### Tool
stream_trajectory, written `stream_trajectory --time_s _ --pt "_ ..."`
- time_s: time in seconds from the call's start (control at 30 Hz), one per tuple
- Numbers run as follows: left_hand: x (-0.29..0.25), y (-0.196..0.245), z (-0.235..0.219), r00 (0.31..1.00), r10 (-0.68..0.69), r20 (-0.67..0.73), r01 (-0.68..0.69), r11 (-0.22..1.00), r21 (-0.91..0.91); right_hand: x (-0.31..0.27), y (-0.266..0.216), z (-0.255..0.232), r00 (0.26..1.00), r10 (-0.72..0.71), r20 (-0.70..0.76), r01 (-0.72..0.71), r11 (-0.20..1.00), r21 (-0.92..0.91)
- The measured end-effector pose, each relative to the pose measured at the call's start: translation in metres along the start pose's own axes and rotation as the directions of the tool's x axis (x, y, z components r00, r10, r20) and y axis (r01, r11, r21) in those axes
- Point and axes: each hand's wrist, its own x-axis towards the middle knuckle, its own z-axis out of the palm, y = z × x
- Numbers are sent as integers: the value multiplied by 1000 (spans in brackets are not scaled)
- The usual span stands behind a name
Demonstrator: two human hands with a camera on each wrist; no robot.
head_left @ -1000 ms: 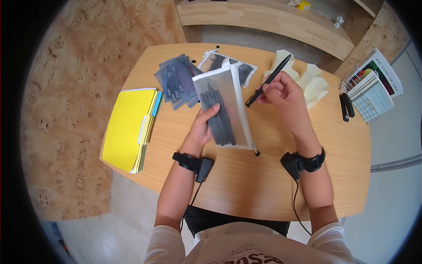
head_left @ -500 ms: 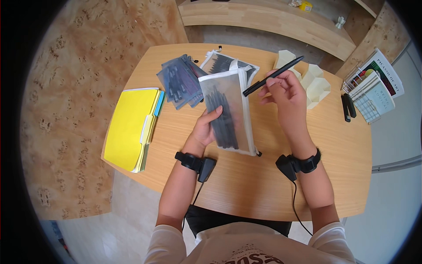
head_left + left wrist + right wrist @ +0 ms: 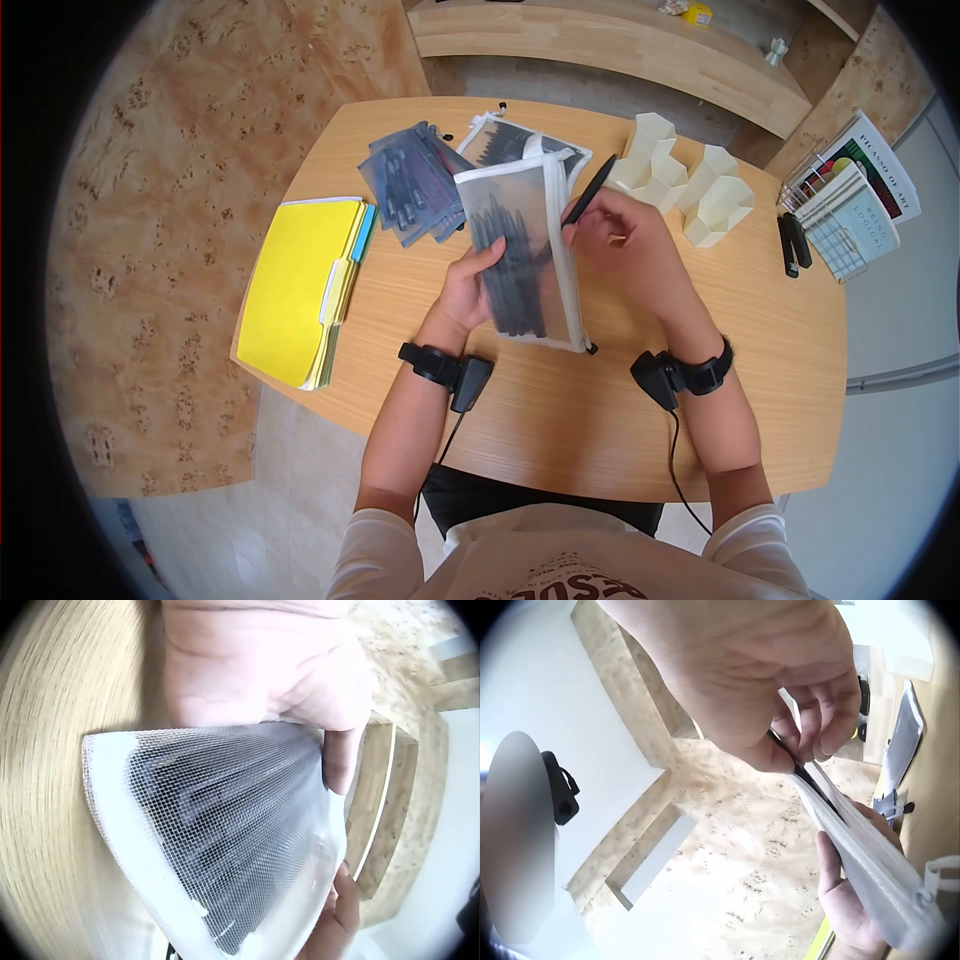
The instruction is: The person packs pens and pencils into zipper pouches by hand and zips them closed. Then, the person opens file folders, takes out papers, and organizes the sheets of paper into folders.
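My left hand [image 3: 466,288] grips a clear mesh zipper pouch [image 3: 530,185] by its left side, thumb across the front. Several dark pens [image 3: 508,270] show through the mesh, bunched lengthwise. My right hand [image 3: 635,250] pinches a black pen [image 3: 594,188] at the pouch's right edge. In the right wrist view, the pouch [image 3: 855,862] gapes along its zipper side, and the lower part of the pen [image 3: 817,787] sits between the two edges. The left wrist view shows the mesh face of the pouch [image 3: 217,802] below my left palm [image 3: 255,667].
Behind the held pouch lie another white-edged pouch [image 3: 500,140] and several blue-grey pouches [image 3: 405,185]. Cream hexagonal holders [image 3: 715,200] stand at the back right, near a black stapler [image 3: 790,245] and a wire rack [image 3: 845,255] with books. Yellow folders [image 3: 295,290] lie at the left.
The black pen has swung down and left in my right hand, from beside the pouch into its side opening. My left hand and the pouch have shifted slightly right.
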Motion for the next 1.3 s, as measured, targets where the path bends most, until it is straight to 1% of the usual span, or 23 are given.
stream_trajectory --time_s 0.03,0.1,0.13,0.2,0.23,0.3,0.4,0.53,0.6,0.63,0.67,0.73,0.8,0.83,0.87,0.9,0.93,1.0,1.03,1.1,1.13,1.2,1.3 --pt "0 0 -8 1000 2 -11 -2 1000 11 -2 -7 -4 1000 0 0 0 1000 0" --pt "0 0 -19 1000 6 -23 -6 1000 21 -5 -29 -13 955 166 244 -115 971 -212" --pt "0 0 -21 1000 2 -5 -2 1000 31 -5 -30 -17 955 165 246 -114 971 -211" --pt "-1 0 -25 1000 -3 12 3 999 40 -6 -29 -22 901 198 385 -73 946 -317" --pt "-1 -1 -22 1000 -4 14 4 999 44 -7 -27 -21 901 199 385 -73 946 -317" --pt "0 -2 -19 1000 -6 18 5 999 48 -10 -23 -17 942 141 303 -66 967 -246" --pt "-1 -2 -15 999 23 -27 -21 998 64 -9 -28 -14 958 151 243 -116 981 -152" --pt "1 -1 -17 999 42 -30 -42 999 -11 -8 -23 -14 960 166 228 -135 980 -143" --pt "1 0 -20 999 40 -13 -41 998 -56 -8 -21 -14 992 55 110 -31 978 -207" --pt "0 2 -14 995 77 -58 -82 993 -81 -9 -19 -14 992 55 110 -31 978 -206" --pt "0 3 -11 988 112 -103 -123 987 -104 -11 -16 -15 986 66 155 -36 981 -189" --pt "1 4 -10 987 148 -63 -156 978 -140 -13 -16 -17 977 73 201 -39 984 -172" --pt "2 4 -12 982 185 -23 -186 967 -176 -14 -23 -21 859 294 418 -132 917 -376" --pt "2 2 -17 970 226 -92 -234 969 -79 -13 -27 -22 859 294 418 -132 918 -375" --pt "2 0 -20 950 271 -156 -271 962 22 -10 -30 -22 807 336 485 -95 885 -455" --pt "2 -1 -23 950 270 -157 -270 963 21 -8 -32 -23 749 382 542 -50 848 -528" --pt "2 0 -24 948 268 -171 -266 963 34 -10 -29 -23 748 382 542 -50 847 -528" --pt "2 1 -25 945 269 -186 -265 963 47 -12 -21 -25 829 261 495 49 847 -529" --pt "3 1 -20 940 266 -216 -255 964 74 -10 -26 -26 828 260 496 50 848 -528" --pt "3 0 -13 933 261 -246 -243 965 101 -6 -42 -32 731 451 512 -77 800 -595" --pt "3 -1 -11 933 255 -253 -226 964 138 -8 -41 -34 731 452 511 -78 800 -595" --pt "3 -2 -9 933 249 -259 -207 962 176 -11 -36 -38 745 400 534 -167 886 -432" --pt "3 -4 -7 939 209 -275 -148 963 225 -12 -26 -35 765 345 544 -90 893 -440"
